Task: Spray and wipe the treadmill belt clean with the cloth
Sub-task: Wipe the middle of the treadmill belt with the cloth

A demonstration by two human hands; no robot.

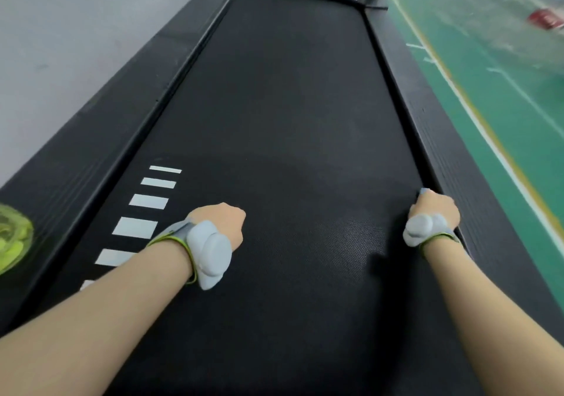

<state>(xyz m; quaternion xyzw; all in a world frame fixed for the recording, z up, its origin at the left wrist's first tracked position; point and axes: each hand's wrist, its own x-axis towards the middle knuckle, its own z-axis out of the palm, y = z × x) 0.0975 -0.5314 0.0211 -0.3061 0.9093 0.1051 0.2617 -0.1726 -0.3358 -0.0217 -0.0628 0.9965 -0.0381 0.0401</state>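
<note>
The black treadmill belt [290,127] runs away from me, with white stripes [135,227] along its near left side. My left hand [221,223] is over the belt's near middle. Its fingers are curled under, out of sight, and nothing shows in it. My right hand [435,208] rests where the belt meets the right side rail [451,151]. One fingertip touches the belt's edge and the other fingers are hidden. Both wrists carry grey strapped devices. No cloth is in view.
A blurred yellow-green object [13,237] sits on the left side rail [100,139] at the frame's left edge. A pale wall stands to the left. Green floor [503,90] with white lines lies to the right, with a red object [546,18] far off.
</note>
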